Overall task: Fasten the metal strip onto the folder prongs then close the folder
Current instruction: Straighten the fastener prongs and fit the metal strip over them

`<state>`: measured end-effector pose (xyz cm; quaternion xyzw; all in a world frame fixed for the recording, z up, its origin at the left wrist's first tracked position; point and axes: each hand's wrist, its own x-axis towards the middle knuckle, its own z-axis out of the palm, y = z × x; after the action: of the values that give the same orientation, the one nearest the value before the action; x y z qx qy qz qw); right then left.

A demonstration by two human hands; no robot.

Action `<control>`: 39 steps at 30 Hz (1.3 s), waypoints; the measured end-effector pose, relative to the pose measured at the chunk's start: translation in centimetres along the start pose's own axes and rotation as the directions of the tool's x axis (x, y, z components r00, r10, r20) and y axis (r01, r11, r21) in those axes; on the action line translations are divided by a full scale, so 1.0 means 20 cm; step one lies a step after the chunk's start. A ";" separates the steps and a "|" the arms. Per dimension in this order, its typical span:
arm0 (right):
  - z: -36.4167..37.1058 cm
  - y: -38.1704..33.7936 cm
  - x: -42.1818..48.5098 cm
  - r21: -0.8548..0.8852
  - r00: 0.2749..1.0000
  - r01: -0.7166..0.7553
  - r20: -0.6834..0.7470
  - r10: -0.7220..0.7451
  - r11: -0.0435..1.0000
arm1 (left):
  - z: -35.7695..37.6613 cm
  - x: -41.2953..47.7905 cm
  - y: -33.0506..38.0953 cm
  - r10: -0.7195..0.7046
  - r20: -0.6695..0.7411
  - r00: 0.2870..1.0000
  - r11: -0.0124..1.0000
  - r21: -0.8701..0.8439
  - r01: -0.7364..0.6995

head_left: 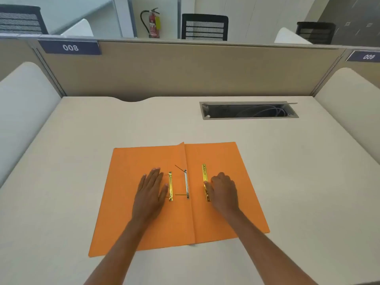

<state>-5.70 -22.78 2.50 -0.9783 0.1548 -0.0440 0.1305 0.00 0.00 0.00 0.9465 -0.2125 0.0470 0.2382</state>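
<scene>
An orange folder [131,212] lies open and flat on the desk. A silver prong base [186,185] runs beside its spine, with two thin prongs sticking out to the left. A gold metal strip [170,187] lies on the left flap. A second gold strip [204,173] lies on the right flap. My left hand [151,192] rests flat on the left flap, fingers apart, its thumb next to the left strip. My right hand [223,189] is curled over the lower part of the right strip, fingertips touching it; whether it grips the strip is unclear.
The desk [308,182] is pale, with beige partition walls at the back and sides. An open cable tray [248,110] with wires is set into the far right of the top. Office chairs and a fire extinguisher stand beyond the partition.
</scene>
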 end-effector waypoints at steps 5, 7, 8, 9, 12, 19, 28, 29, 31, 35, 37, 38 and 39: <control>-0.01 -0.14 0.04 -0.035 0.986 -0.109 0.121 0.112 0.993 | 0.08 0.08 0.06 0.038 -0.031 0.999 0.989 -0.145 -0.042; 0.00 -0.17 0.05 -0.018 0.980 -0.147 0.131 0.149 0.989 | 0.10 0.10 0.07 0.045 -0.026 0.999 0.980 -0.190 -0.049; 0.00 -0.18 0.06 -0.002 0.976 -0.173 0.135 0.172 0.985 | 0.10 0.12 0.07 0.033 -0.016 0.999 0.978 -0.206 -0.035; 0.00 -0.19 0.07 0.003 0.970 -0.201 0.137 0.199 0.980 | 0.11 0.13 0.07 0.024 -0.007 1.000 0.973 -0.231 -0.025; -0.01 -0.22 0.10 0.035 0.941 -0.301 0.173 0.290 0.953 | 0.13 0.15 0.08 -0.019 0.042 0.999 0.952 -0.304 0.031; -0.03 -0.20 0.18 0.082 0.847 -0.485 0.292 0.444 0.871 | 0.16 0.20 0.11 0.021 0.047 0.999 0.920 -0.391 -0.001; -0.01 -0.08 0.19 0.320 0.847 -0.517 0.328 0.419 0.794 | 0.18 0.25 0.14 0.001 -0.055 0.998 0.878 -0.478 -0.027; 0.00 -0.07 0.18 0.345 0.855 -0.506 0.319 0.408 0.790 | 0.18 0.26 0.14 0.002 -0.068 0.998 0.880 -0.474 -0.034; -0.01 -0.05 0.17 0.391 0.864 -0.495 0.315 0.393 0.776 | 0.18 0.27 0.15 0.024 -0.105 0.994 0.888 -0.454 -0.070; -0.01 -0.04 0.16 0.458 0.881 -0.469 0.309 0.359 0.755 | 0.19 0.27 0.16 0.053 -0.147 0.988 0.916 -0.386 -0.106; -0.01 -0.04 0.15 0.493 0.885 -0.463 0.300 0.356 0.736 | 0.20 0.26 0.16 0.063 -0.162 0.985 0.934 -0.339 -0.115; -0.02 -0.03 0.15 0.519 0.888 -0.460 0.298 0.351 0.721 | 0.20 0.26 0.16 0.069 -0.163 0.984 0.942 -0.314 -0.118; -0.02 -0.03 0.14 0.558 0.891 -0.453 0.301 0.340 0.695 | 0.20 0.26 0.17 0.078 -0.163 0.984 0.950 -0.287 -0.123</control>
<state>-2.90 -23.31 3.13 -0.8245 0.3277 0.0232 0.4606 3.21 -6.49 -1.16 0.8819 -0.2465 0.0977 0.3897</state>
